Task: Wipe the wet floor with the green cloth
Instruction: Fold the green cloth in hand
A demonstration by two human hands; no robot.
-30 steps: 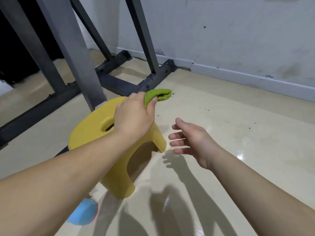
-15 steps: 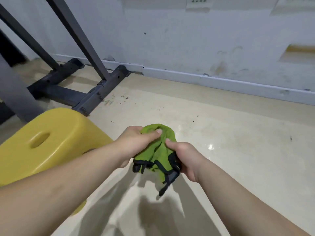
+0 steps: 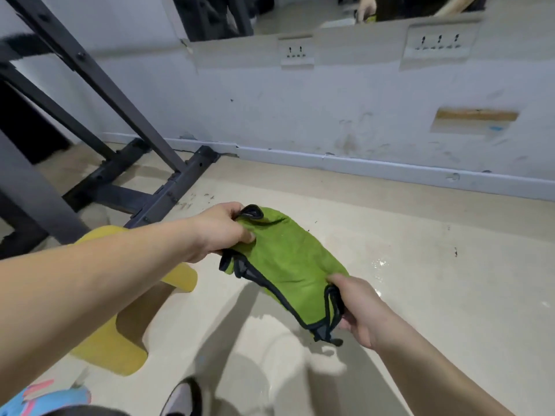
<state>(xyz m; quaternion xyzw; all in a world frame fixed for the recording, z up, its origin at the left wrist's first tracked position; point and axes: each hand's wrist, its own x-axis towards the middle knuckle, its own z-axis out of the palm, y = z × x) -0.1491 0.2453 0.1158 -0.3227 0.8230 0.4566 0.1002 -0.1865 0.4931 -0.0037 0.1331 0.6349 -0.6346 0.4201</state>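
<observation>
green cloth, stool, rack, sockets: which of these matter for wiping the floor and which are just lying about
Part of the job:
green cloth, stretched between left hand and right hand
wet floor, shiny patch

Just lying about:
yellow stool
dark metal frame
wall sockets

We see a scuffed white wall with sockets. A dark metal frame stands left, beside a yellow stool.
</observation>
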